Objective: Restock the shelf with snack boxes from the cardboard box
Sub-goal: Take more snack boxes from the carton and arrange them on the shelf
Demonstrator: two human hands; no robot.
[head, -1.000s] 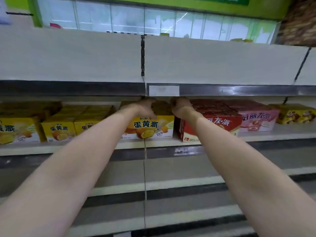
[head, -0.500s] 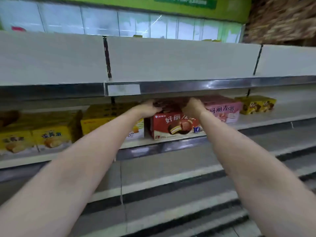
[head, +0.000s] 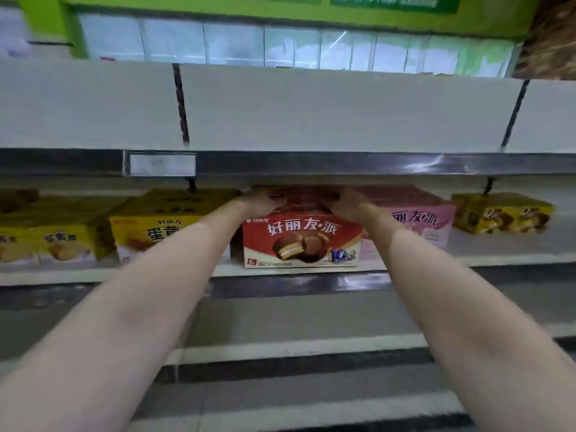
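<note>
Hands: left hand (head: 260,203) and right hand (head: 348,204) grip red box (head: 300,241) top corners; box rests on shelf (head: 498,258).

The red cardboard snack box (head: 301,241) is sitting on the white shelf (head: 511,249), between the yellow box (head: 162,227) leftward and the pink box (head: 420,219) rightward.

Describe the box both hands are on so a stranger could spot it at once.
Find the stocked shelf under the bare top one. On it stands the red box, between a yellow box and a pink box. It alone is red with a chocolate pie pictured on its front.
</note>
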